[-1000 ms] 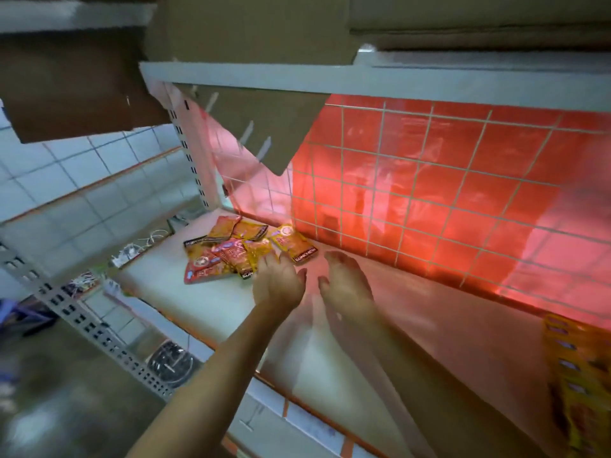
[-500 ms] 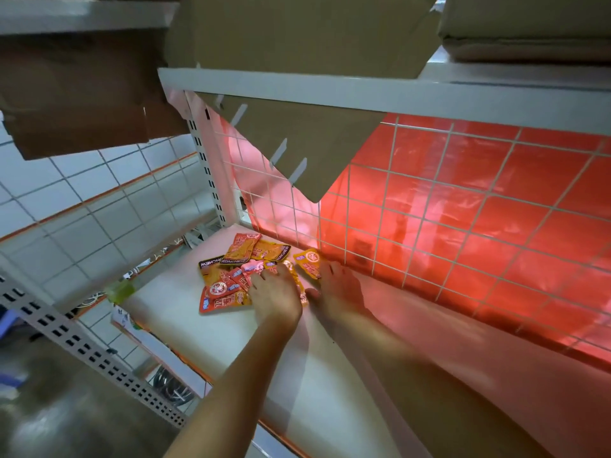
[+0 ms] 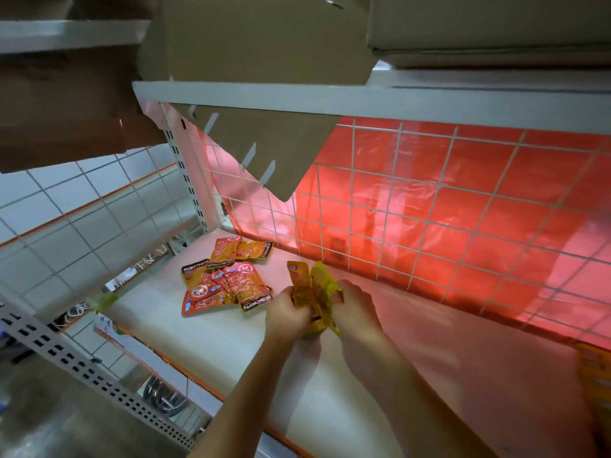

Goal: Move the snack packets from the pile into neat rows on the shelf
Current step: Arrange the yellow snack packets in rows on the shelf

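My left hand [image 3: 287, 314] and right hand [image 3: 357, 309] both grip the yellow packets [image 3: 314, 285] from either side, fingers curled, just above the shelf [image 3: 205, 342]. Two packets, possibly more; it's blurred. The pile [image 3: 224, 279] lies beside them, towards the far-left corner.

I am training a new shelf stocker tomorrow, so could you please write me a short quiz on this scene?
1. True or false: the left hand and the right hand both grip the yellow packets.
2. Where does the pile on the shelf lie from the hands? A) to their left B) to their right C) directly beneath them
3. What colour is the sheet behind the wire grid?
Key: 1 true; 2 A; 3 red.
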